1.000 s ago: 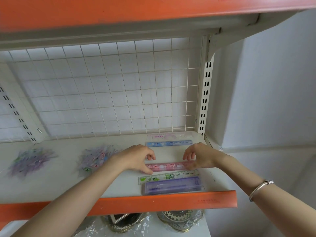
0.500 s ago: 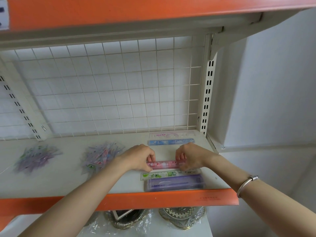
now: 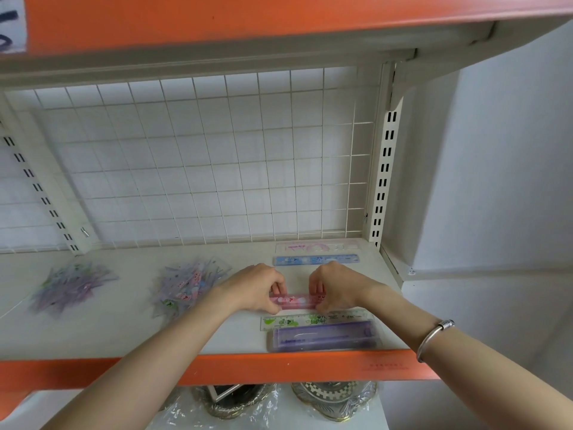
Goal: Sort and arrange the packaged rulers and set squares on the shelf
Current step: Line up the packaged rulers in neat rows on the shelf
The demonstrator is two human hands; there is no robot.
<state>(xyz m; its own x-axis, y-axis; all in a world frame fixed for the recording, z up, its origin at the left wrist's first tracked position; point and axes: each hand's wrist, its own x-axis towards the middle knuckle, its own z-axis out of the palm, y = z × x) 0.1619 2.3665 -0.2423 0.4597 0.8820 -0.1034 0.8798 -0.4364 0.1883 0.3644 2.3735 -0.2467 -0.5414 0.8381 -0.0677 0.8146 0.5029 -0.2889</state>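
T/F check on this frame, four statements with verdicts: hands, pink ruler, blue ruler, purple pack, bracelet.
1. The left hand and right hand both pinch the pink ruler. True.
2. The blue ruler lies nearer the shelf's front than the pink ruler. False: it lies behind it, toward the wire grid.
3. The purple pack lies closest to the orange front edge. True.
4. The bracelet is on the left wrist. False: right wrist.

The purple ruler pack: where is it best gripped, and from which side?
Probably pinch its left short end, from the left. The purple ruler pack lies flat, with the green ruler pack against its back edge and the orange shelf lip close in front; the left end faces bare shelf.
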